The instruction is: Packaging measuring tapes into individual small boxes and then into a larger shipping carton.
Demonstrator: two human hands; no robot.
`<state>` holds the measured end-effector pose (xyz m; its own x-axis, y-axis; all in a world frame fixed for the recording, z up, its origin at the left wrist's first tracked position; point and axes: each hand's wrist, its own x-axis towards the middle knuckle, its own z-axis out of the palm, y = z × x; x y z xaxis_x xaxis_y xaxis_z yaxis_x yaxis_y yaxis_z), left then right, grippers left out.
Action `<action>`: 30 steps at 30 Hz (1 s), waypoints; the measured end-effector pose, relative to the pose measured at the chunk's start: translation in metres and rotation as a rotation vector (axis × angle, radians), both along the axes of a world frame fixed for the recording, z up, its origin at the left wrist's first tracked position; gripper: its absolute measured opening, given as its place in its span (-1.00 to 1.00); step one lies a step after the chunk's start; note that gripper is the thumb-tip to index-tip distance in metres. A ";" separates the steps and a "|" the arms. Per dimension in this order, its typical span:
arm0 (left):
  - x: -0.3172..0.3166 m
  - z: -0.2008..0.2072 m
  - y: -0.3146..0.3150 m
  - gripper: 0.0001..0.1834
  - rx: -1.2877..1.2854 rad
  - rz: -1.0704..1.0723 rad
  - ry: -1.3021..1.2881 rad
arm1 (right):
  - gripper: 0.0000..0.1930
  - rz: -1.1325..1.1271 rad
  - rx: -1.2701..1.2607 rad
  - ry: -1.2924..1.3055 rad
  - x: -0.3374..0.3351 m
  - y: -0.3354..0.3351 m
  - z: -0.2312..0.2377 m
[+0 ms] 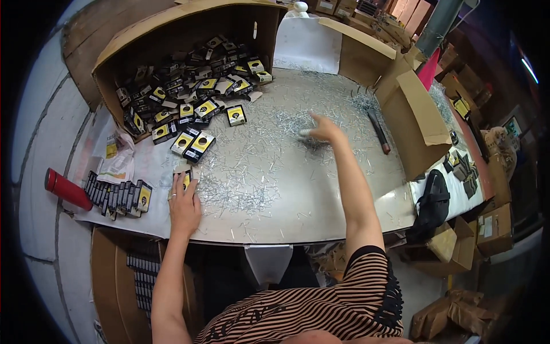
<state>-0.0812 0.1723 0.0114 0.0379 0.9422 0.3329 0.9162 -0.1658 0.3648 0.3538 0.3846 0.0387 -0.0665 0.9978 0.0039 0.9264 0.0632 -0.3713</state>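
Observation:
My left hand (184, 206), with a ring on one finger, is closed around a small black-and-yellow box (187, 179) at the table's near left. The fingers cover much of that box. Over the middle of the table, my right hand (325, 129) reaches out above a heap of thin silvery nails (292, 123), thumb and forefinger apart. White wrapping shows on one of its digits, and its other fingers are partly hidden. More loose nails (240, 192) lie scattered beside my left hand. Two similar boxes (193, 144) rest side by side just beyond it.
A large cardboard carton (189, 20) lies on its side at the far left, with many small boxes spilling out. A red cylinder (67, 189) and a row of boxes (117, 196) sit at the left edge. A dark-handled tool (378, 131) lies by the right cardboard wall (415, 123).

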 end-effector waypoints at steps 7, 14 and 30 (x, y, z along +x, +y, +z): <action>-0.004 -0.006 -0.001 -0.62 0.042 -0.007 -0.005 | -0.56 -0.045 -0.099 0.015 -0.008 -0.037 0.019; -0.007 -0.011 0.002 -0.60 0.057 -0.016 -0.024 | -0.71 -0.307 0.320 1.329 0.023 -0.138 0.084; -0.014 -0.018 -0.004 -0.64 0.128 -0.023 -0.055 | -0.74 -0.172 0.219 2.036 -0.022 -0.087 0.109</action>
